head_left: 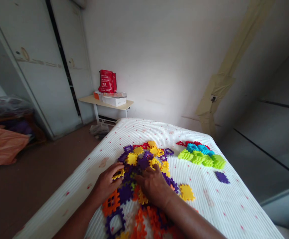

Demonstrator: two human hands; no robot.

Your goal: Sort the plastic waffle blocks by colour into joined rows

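Observation:
A heap of notched plastic building tiles in purple, yellow, orange and red is spread over the middle of the bed. At its left edge my left hand has its thumb and fingers closed around a yellow tile. My right hand reaches over the heap with fingers apart and bent down among the tiles; its fingertips are partly hidden. Between the hands lies a purple tile. Below my left hand are an orange window tile and a purple frame tile.
On the right of the bed stand stacks of green tiles, blue tiles and red tiles. A purple tile and a yellow tile lie apart. Beyond the bed, a small table holds a red bag.

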